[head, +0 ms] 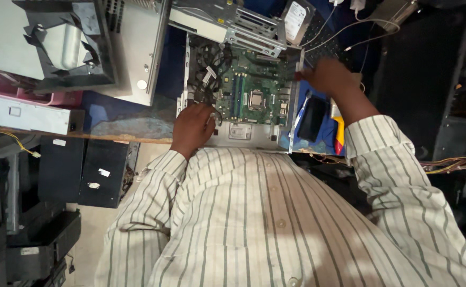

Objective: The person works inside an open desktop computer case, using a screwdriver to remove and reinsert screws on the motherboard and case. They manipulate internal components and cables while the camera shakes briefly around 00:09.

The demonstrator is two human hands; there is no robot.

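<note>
head view, looking straight down on an open computer case (291, 114) lying flat on a blue tabletop (137, 114), green motherboard (254, 90) exposed inside with its square processor socket (255, 99) near the board's middle. left hand (192, 126) resting at the case's near-left corner, fingers (209, 116) curled down against the bundle of black cables (203, 74) at the board's left edge; whether anything is pinched there cannot be told. right hand (328, 77) at the case's far-right corner, fingers (303, 75) bent over the case's right side wall, touching its rim; actual grip hidden from view. striped shirt sleeves (392, 159) and torso filling the space nearer than the case. grey metal drive cage (243, 24) just beyond the case's far edge, with a hard drive (296, 18) beside it and white cables (349, 29) trailing to the right. black flat device (312, 118) lying just right of the case, a yellow-and-red object (339, 135) next to it. removed grey side panel (142, 48) left of the case, a black plastic shroud (65, 42) farther left, and a long grey box (26, 112) at the tabletop's near-left edge.
</note>
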